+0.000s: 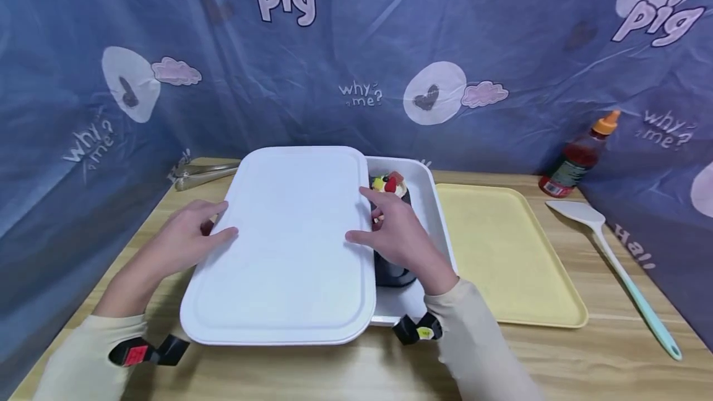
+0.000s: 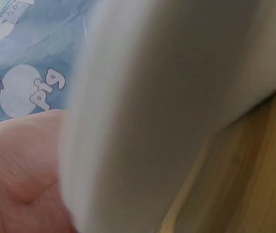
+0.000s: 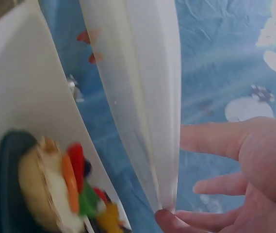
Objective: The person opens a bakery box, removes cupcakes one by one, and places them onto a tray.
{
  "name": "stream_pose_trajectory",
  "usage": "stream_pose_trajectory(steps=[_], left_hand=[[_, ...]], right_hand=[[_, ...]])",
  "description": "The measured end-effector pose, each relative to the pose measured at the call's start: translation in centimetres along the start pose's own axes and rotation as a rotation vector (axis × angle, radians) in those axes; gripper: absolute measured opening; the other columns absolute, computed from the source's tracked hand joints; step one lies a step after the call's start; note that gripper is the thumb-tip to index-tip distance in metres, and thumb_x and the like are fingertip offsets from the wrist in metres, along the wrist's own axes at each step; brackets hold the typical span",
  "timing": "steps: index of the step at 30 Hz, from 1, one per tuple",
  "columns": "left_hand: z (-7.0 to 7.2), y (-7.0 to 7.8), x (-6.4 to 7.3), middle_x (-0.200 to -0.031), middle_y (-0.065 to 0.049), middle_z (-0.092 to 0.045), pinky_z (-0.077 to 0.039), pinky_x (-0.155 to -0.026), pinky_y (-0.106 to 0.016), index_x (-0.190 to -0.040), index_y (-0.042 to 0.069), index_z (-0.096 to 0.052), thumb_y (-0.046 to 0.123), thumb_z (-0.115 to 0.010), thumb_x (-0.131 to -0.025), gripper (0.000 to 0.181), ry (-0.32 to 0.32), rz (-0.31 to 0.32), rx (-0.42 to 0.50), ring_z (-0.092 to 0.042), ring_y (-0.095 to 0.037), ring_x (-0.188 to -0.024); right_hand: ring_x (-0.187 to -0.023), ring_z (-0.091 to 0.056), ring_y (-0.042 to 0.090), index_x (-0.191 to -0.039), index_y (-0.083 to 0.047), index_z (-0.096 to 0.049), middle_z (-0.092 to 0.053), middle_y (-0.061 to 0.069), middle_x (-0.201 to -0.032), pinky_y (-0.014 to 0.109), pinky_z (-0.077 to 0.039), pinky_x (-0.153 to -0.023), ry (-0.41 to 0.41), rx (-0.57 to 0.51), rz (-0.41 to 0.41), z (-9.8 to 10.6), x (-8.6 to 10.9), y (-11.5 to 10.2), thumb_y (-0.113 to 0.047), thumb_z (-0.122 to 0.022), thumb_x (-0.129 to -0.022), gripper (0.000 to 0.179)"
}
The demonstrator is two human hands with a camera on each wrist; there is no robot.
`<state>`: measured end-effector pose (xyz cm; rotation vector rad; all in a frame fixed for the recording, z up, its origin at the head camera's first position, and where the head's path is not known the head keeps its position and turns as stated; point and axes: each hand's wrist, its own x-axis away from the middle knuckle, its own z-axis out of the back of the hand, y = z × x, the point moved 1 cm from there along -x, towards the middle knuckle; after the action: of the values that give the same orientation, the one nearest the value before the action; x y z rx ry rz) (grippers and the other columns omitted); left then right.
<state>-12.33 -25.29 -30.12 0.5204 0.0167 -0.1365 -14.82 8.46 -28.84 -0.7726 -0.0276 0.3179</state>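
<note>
A white rectangular lid (image 1: 289, 246) is held over the left part of a white container (image 1: 436, 215). My left hand (image 1: 186, 237) grips its left edge, thumb on top. On the opposite edge, my right hand (image 1: 398, 231) pinches it, thumb over the top and other fingers at the rim. Inside the container, right of the lid, a black tray (image 1: 394, 276) carries a pastry topped with colourful fruit pieces (image 1: 390, 184). The right wrist view shows the pastry (image 3: 36, 187) close below the lid (image 3: 142, 97); the lid hides the container's left side.
A yellow tray (image 1: 501, 252) lies right of the container. Beyond it are a white spatula with a mint handle (image 1: 629, 277) and a red sauce bottle with an orange cap (image 1: 579, 159). Metal utensils (image 1: 206, 175) lie at the back left. Blue printed cloth (image 1: 345, 48) encloses the table.
</note>
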Motion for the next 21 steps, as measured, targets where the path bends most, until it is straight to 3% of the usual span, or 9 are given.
stream_pose_trajectory(steps=[6, 10, 13, 16, 21], left_hand=[[0.9, -2.6, 1.3, -0.111, -0.026, -0.055, -0.041, -0.069, -0.033, -0.14, -0.016, -0.047, 0.027, -0.071, -0.094, 0.067, 0.009, -0.006, -0.057, -0.052, -0.026, -0.083], [1.4, -4.2, 2.1, -0.097, -0.019, -0.056, -0.038, -0.068, -0.033, -0.139, -0.017, -0.048, 0.027, -0.072, -0.094, 0.067, 0.029, -0.01, -0.114, -0.05, -0.024, -0.08], [1.7, -5.3, 2.5, -0.098, -0.022, -0.057, -0.041, -0.07, -0.036, -0.14, -0.017, -0.047, 0.029, -0.072, -0.094, 0.07, 0.028, 0.024, -0.141, -0.051, -0.028, -0.083], [2.0, -6.2, 3.0, -0.112, -0.03, -0.057, -0.045, -0.074, -0.042, -0.14, -0.018, -0.045, 0.03, -0.071, -0.094, 0.071, 0.022, 0.059, -0.149, -0.053, -0.033, -0.089], [2.6, -7.7, 3.8, -0.128, -0.041, -0.05, -0.047, -0.088, -0.06, -0.141, -0.02, -0.041, 0.035, -0.066, -0.097, 0.075, -0.015, 0.131, -0.173, -0.052, -0.049, -0.108]], right_hand=[[-0.101, -0.065, 0.024, -0.149, -0.01, -0.05, -0.058, 0.013, -0.138, 0.031, -0.059, -0.074, -0.001, -0.015, 0.027, -2.6, -0.4, -2.1, -0.026, -0.088, -0.079, 0.081], [-0.108, -0.064, 0.026, -0.149, -0.009, -0.05, -0.054, 0.014, -0.145, 0.037, -0.058, -0.087, -0.012, -0.025, 0.041, -4.5, -0.7, -3.1, -0.026, -0.088, -0.079, 0.081], [-0.111, -0.062, 0.028, -0.149, -0.008, -0.049, -0.053, 0.016, -0.145, 0.041, -0.055, -0.096, -0.019, -0.029, 0.045, -5.8, -0.9, -3.9, -0.026, -0.087, -0.08, 0.08], [-0.121, -0.058, 0.03, -0.149, -0.008, -0.049, -0.051, 0.017, -0.147, 0.043, -0.052, -0.104, -0.027, -0.029, 0.039, -7.1, -1.0, -4.6, -0.026, -0.086, -0.081, 0.079], [-0.137, -0.048, 0.033, -0.149, -0.009, -0.05, -0.05, 0.018, -0.149, 0.045, -0.044, -0.114, -0.041, 0.001, 0.018, -9.3, -1.1, -6.0, -0.029, -0.087, -0.08, 0.08]])
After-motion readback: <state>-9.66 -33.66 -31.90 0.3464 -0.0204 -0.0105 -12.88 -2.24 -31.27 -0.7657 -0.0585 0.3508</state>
